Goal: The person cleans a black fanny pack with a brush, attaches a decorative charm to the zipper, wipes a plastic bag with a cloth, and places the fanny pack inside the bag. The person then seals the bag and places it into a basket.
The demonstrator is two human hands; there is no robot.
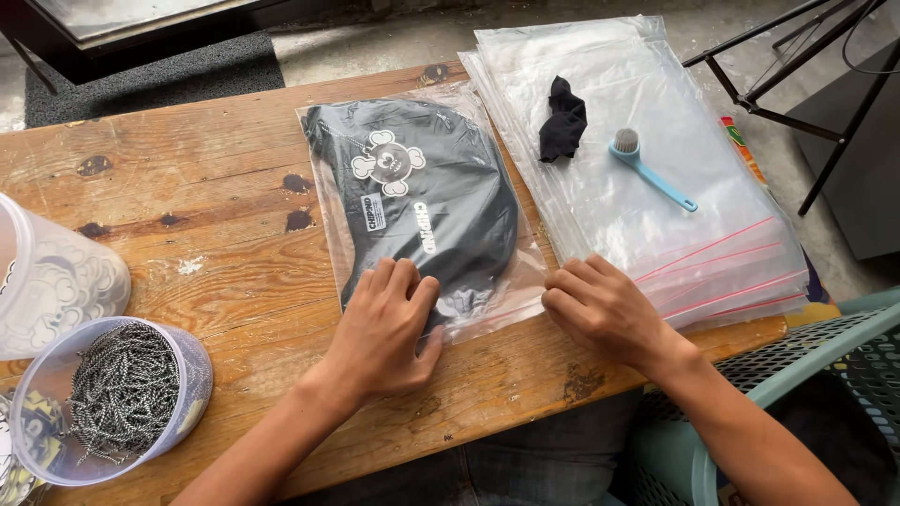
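**Bagged Black Garment Under Both Hands at Table Centre**

The clear plastic bag holding a folded black garment with a white cartoon print [417, 201] lies flat on the worn wooden table [216, 234], at the centre of the view. Its long axis runs from roughly 11 o'clock to 5 o'clock; the closing edge points to 6 o'clock, toward the person. The garment sits fully inside the bag, so insertion appears done. Whether the near edge is closed all the way across cannot be told; pressing and closing appear to be what is left.

The left hand [382, 333] lies palm down on the bag's near end, fingers pressed together and flat on the plastic over the garment. The right hand [605, 314] rests at the bag's near right corner, at 3 o'clock from the left hand, fingers curled down against the edge; whether it pinches the plastic cannot be told.

At 1 o'clock from the bag lies a stack of empty clear bags with red closing strips [656, 178], overlapping the table's right end. On the stack rest a small crumpled black cloth [562, 119] and a light blue long-handled brush [647, 169], apart from each other.

At 8 o'clock, near the table's left edge, stands a translucent round tub of metal ball chains [117, 394]; just behind it sits a clear container of white printed pieces [52, 276]. A teal mesh basket [825, 375] stands at 4 o'clock, off the table.
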